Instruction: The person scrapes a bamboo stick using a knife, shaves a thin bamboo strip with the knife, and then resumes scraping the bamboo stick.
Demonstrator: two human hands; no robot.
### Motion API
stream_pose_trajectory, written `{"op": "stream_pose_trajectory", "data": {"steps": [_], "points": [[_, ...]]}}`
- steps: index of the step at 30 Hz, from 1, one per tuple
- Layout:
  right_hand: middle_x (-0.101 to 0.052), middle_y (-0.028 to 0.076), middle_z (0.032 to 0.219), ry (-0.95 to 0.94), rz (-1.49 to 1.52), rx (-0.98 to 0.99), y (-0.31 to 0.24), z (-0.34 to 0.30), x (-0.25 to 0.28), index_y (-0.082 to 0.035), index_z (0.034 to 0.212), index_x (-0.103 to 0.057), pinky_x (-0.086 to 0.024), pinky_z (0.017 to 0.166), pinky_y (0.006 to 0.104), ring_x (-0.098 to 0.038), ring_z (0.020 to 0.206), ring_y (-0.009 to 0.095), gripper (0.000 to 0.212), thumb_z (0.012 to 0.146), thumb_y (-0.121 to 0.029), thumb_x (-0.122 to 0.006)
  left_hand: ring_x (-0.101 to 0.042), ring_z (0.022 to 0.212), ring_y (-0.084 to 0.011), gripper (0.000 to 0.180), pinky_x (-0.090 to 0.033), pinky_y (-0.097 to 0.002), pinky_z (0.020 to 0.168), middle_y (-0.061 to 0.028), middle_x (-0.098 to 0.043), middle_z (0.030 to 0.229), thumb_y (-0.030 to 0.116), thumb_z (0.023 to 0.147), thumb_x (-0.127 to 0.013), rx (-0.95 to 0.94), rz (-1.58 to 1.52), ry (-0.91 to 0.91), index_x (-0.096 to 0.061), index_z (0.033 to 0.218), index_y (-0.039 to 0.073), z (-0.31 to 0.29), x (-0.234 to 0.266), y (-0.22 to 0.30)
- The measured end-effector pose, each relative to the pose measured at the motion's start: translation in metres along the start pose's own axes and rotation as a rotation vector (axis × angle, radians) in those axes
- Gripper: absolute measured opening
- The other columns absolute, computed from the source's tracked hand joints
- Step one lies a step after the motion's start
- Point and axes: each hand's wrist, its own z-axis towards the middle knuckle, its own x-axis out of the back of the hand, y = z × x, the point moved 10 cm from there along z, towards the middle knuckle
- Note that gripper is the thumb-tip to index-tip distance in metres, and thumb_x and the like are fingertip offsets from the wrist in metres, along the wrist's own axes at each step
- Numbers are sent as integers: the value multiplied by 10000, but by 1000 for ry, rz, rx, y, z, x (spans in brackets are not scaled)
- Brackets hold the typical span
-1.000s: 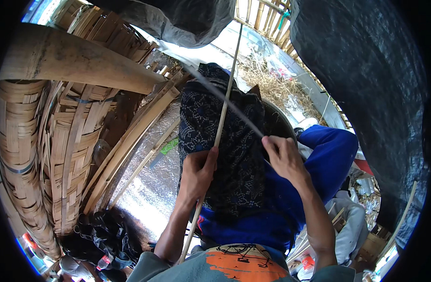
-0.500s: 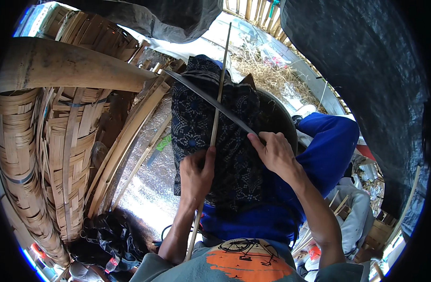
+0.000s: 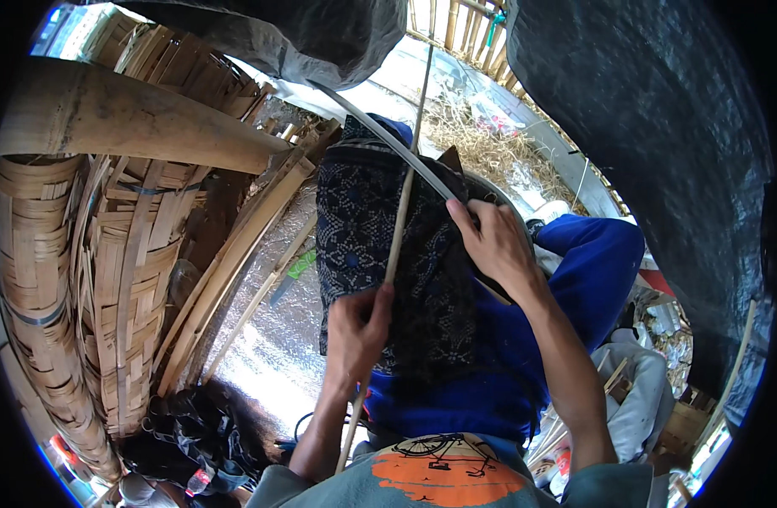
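My left hand (image 3: 355, 332) is closed round a long, thin bamboo strip (image 3: 396, 245) above my lap. The strip slants up and away from me, and its near end runs back along my left forearm. In my closed right hand (image 3: 498, 243) is a knife whose long, slightly curved grey blade (image 3: 380, 135) points far left. The blade crosses the strip beyond my left hand and appears to touch it. Most of the knife's handle is hidden by my fingers. A dark patterned cloth (image 3: 350, 224) covers my lap beneath both.
Woven bamboo rolls (image 3: 33, 245) and a thick bamboo pole (image 3: 143, 110) crowd the left. Split bamboo lengths (image 3: 236, 254) lean beside my lap. Dark plastic sheeting (image 3: 651, 127) hangs at right. Dry straw (image 3: 456, 131) lies ahead, and a black bundle (image 3: 202, 432) sits near left.
My right hand has moved away from me along the strip with the knife, so the blade crosses it farther out. My left hand has shifted slightly nearer to me.
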Motion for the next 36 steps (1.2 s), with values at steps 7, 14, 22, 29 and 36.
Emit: {"op": "stream_pose_trajectory", "data": {"steps": [7,14,22,29,36], "points": [[-508,174,456,-123,70,-7,-3,-48,1,-33,597,-529,-435,429,421,-579,464,368,519,944,-417,-558,-538,447,-261,451,-405,-377,500,-159,-533,505,328,924,-572,-128,178,93,-638,683,-48,31,9,23],[-498,156,428,-170,41,-50,2,-59,-10,-41,572,-520,-419,373,382,-572,418,337,492,948,-354,-576,-503,423,-281,414,-385,-386,484,-190,-514,503,281,912,-593,-197,201,175,-627,671,-54,28,8,28],[-501,194,457,-94,35,-61,15,-31,-28,-41,551,-504,-427,384,398,-577,447,362,517,957,-358,-557,-409,403,-150,450,-306,-354,440,-116,-461,454,276,935,-572,-32,72,-14,-580,641,-65,-24,-4,-4],[-515,239,537,-29,309,-90,-4,-34,2,30,680,-575,-395,472,439,-569,551,422,480,980,-339,-505,-375,462,-92,485,-293,-332,444,-61,-415,469,310,951,-546,-22,28,10,-542,636,-59,-17,18,11],[-483,225,506,-232,306,-166,0,-50,0,21,655,-541,-367,429,415,-572,532,404,465,972,-318,-530,-480,440,-178,492,-375,-362,474,-124,-494,484,346,942,-541,-70,123,59,-594,668,-59,5,24,7]]}}
